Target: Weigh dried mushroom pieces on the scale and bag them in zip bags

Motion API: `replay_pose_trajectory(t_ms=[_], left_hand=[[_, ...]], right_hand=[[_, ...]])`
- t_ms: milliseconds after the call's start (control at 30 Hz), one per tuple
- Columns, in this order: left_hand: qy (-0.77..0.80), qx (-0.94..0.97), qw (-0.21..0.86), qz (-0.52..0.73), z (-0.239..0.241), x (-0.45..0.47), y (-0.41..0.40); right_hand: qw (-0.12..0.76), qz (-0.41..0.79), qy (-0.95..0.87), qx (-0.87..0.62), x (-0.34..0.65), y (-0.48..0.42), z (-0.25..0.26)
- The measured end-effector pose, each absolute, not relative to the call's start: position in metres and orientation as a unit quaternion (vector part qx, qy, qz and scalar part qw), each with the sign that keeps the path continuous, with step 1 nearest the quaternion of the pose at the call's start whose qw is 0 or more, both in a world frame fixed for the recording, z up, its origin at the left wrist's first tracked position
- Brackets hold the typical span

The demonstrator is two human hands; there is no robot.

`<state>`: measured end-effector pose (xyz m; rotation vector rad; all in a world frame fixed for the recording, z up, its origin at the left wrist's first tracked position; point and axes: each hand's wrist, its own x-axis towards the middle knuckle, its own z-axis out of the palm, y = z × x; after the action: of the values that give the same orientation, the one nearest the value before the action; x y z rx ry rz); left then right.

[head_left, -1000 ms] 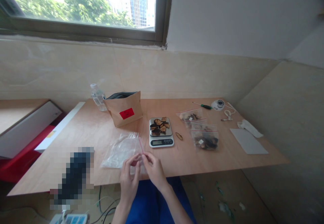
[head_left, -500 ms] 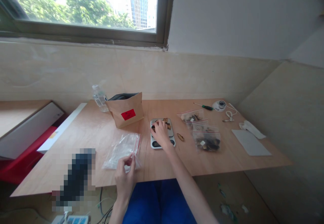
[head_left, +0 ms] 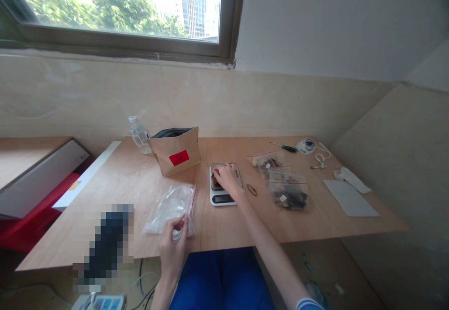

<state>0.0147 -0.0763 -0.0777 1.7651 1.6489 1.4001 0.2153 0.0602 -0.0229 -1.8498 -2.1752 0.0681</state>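
My left hand (head_left: 172,244) pinches the near corner of an empty clear zip bag (head_left: 170,205) with a red seal that lies on the wooden table (head_left: 224,226). Reaching forward, my right hand (head_left: 227,177) rests on the pan of a small kitchen scale (head_left: 223,198). Its fingers curl over the dark dried slices piled there, and most of the slices are hidden under the hand. One loose slice (head_left: 251,190) lies just right of the scale.
A brown paper pouch (head_left: 175,152) with a red label stands behind the scale, a water bottle (head_left: 139,134) beside it. Filled zip bags (head_left: 286,193) lie to the right. A screwdriver (head_left: 284,147), a small round device (head_left: 305,145), a white cable and a grey sheet (head_left: 351,198) sit far right.
My right hand let go of the empty bag and reached forward onto the scale's pan, closing over the slices. The left hand kept its hold on the bag's corner.
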Motion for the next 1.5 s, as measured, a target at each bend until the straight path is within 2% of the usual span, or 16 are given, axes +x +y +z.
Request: replay_pose_trajectory(t_ms=[167,400,567,700,967,1100,1200,1400,1500], left_hand=[[0.576,0.632,0.167,0.49,-0.08,0.014,-0.076],[0.58,0.63,0.177,0.485,-0.078,0.017,-0.076],[0.576,0.635,0.179,0.484,-0.077,0.016,-0.078],[0.574,0.636,0.175,0.485,-0.076,0.017,-0.078],[0.577,0.635,0.178,0.481,-0.073,0.018,-0.079],[0.584,0.631,0.179,0.479,-0.074,0.014,-0.08],[0.585,0.63,0.176,0.479,-0.074,0.012,-0.08],[0.585,0.629,0.178,0.481,-0.074,0.013,-0.079],[0.583,0.631,0.183,0.479,-0.076,0.013,-0.078]], right_hand=[[0.162,0.038,-0.748,-0.642,0.225,0.048,-0.012],[0.349,0.067,-0.692,-0.628,0.241,0.03,-0.011],[0.39,0.09,-0.659,-0.637,0.258,0.025,-0.026],[0.358,0.087,-0.682,-0.632,0.263,0.03,-0.036],[0.182,0.063,-0.784,-0.59,0.25,0.063,-0.036],[0.16,0.052,-0.797,-0.581,0.248,0.069,-0.034],[0.202,0.046,-0.787,-0.581,0.248,0.066,-0.028],[0.393,0.034,-0.703,-0.592,0.273,0.027,-0.018],[0.392,0.037,-0.685,-0.613,0.291,-0.003,-0.03]])
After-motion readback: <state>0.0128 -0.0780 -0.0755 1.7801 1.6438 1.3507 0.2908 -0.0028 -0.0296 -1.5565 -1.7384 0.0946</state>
